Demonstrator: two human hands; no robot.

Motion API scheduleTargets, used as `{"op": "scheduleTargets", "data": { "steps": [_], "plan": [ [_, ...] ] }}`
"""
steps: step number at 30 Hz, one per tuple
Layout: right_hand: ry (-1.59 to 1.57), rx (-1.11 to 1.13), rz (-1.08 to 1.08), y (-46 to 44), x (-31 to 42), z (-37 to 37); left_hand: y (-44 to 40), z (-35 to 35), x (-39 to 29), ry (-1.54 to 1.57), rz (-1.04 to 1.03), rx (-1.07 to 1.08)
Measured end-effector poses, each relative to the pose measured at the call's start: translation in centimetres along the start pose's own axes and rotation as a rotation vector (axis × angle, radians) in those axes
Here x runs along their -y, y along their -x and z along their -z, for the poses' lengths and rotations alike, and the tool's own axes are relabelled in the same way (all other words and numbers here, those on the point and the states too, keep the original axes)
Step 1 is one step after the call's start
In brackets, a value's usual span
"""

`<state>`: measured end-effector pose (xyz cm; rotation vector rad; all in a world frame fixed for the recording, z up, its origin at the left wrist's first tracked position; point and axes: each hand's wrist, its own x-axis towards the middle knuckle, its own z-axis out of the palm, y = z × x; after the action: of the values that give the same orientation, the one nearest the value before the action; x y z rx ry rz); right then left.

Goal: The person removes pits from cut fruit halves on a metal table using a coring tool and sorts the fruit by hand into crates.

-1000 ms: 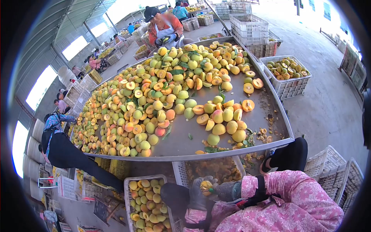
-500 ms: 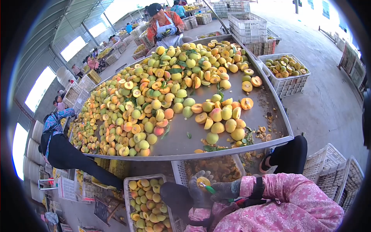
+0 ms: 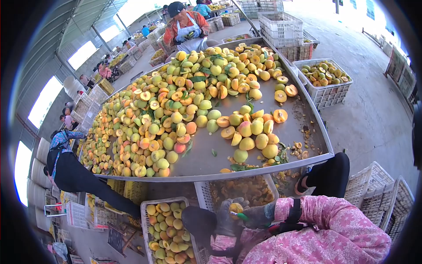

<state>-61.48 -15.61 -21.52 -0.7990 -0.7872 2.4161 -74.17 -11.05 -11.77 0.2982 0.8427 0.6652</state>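
Low in the head view, my left hand (image 3: 225, 219), in a grey glove, is closed around a peach half (image 3: 236, 207). My right hand (image 3: 261, 214), also gloved, grips a small green-handled pitting tool (image 3: 243, 217), its metal end against the fruit. Just beyond my hands is a white crate (image 3: 203, 196) of brownish-orange scraps. To their left stands a crate (image 3: 144, 215) full of whole and cut peaches. Above, a metal table (image 3: 200, 160) carries a large heap of peaches (image 3: 176, 105), with a smaller group (image 3: 255, 132) nearer me.
The table's raised metal rim (image 3: 220, 177) runs between the heap and my lap. A fruit crate (image 3: 325, 90) stands right of the table, and stacked crates (image 3: 369, 185) are at lower right. One person (image 3: 187, 28) sits across the table; another (image 3: 66, 152) bends at its left.
Both my hands have shifted slightly, and the peach half has moved a little right and up with the tool still at it. The person at the left has moved an arm over the table.
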Motion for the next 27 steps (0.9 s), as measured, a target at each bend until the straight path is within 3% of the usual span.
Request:
{"op": "scheduleTargets", "data": {
  "steps": [2, 3, 5, 9, 14, 16, 19, 21, 23, 27],
  "plan": [
    [0.762, -0.125, 0.382, 2.8, 3.2, -3.0, 0.3, -0.3, -0.1, -0.024, -0.015, 0.002],
    [0.759, -0.125, 0.383, 4.1, 4.6, -3.8, 0.3, -0.4, -0.1, 0.056, -0.018, 0.024],
    [0.055, 0.132, 0.089, 6.0, 6.6, -4.7, 0.4, -0.8, -0.1, 0.135, -0.023, 0.048],
    [0.086, 0.044, -0.025, 5.7, 6.3, -4.7, -0.2, -1.3, 1.0, 0.195, -0.210, -0.016],
    [0.163, -0.067, 0.155, 6.0, 5.8, -4.9, -1.7, -0.3, 2.1, 0.317, -0.208, -0.038],
    [0.132, -0.071, 0.176, 7.0, 6.3, -5.6, -2.2, 0.8, 2.8, 0.633, -0.107, -0.062],
    [0.058, -0.106, 0.237, 8.0, 6.9, -5.3, -2.4, 1.9, 2.8, 0.368, -0.256, -0.048],
    [0.058, -0.226, 0.398, 7.7, 5.0, -2.5, -1.0, 1.2, 0.9, 0.472, -0.230, -0.083],
    [0.180, -0.441, 0.072, 8.4, 5.7, -1.0, 0.3, 0.5, -0.3, 0.621, -0.192, 0.036],
    [0.276, -0.383, 0.231, 10.0, 6.2, -2.9, 0.9, -0.4, -0.3, 0.637, -0.197, 0.060]
  ]
}}
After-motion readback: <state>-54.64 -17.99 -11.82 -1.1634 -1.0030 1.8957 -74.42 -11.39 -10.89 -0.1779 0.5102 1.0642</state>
